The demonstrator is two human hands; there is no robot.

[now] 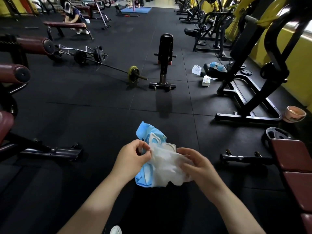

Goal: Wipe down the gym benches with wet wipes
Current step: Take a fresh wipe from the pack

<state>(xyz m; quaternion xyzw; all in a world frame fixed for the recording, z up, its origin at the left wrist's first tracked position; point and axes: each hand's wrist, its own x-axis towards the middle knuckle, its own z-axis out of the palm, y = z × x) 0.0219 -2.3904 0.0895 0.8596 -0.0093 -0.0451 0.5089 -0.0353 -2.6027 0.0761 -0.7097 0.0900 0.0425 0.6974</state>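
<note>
Both hands up close: left hand [133, 154] pinches the blue wipes pack [146, 159], right hand [195, 163] grips the wet wipe [168, 168] coming out. Maroon bench [293, 169] sits to my right, running near-to-far, so right hand's closer.

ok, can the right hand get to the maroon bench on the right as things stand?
Probably not yet. The right hand is pinching the white wipe that comes out of the blue pack, with the left hand on it too. The bench lies off to the right with bare floor between, so nothing blocks the way.
</note>
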